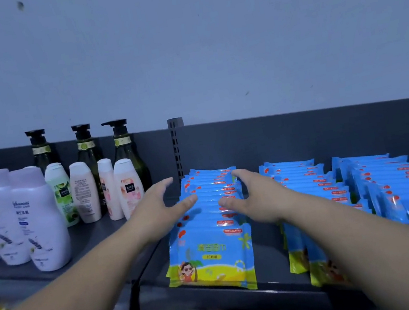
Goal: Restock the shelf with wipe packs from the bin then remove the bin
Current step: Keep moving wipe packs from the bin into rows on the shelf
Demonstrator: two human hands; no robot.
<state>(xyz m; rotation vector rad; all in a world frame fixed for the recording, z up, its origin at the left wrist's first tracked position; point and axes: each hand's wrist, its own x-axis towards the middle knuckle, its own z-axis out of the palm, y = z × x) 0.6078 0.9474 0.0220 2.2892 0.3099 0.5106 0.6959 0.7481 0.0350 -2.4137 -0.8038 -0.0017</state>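
Flanking the far half of the leftmost row of blue and yellow plastic wipe packs, the left hand and the right hand are both spread, fingers straight and thumbs turned inward over the pack tops. Whether they touch the packs I cannot tell; neither holds anything. That row runs from the back of the dark grey metal shelf to just short of its front lip.

Right of the row lies a bare strip of shelf, then a second row of wipe packs whose front packs reach the lip, then a third row: three rows in all. Left of the row is a wider bare wedge. Beyond it stand at least four small white-capped pastel bottles, three tall dark green pump bottles behind them, and at least three pale lavender bottles farthest left. Behind the row rises one grey slotted upright post.
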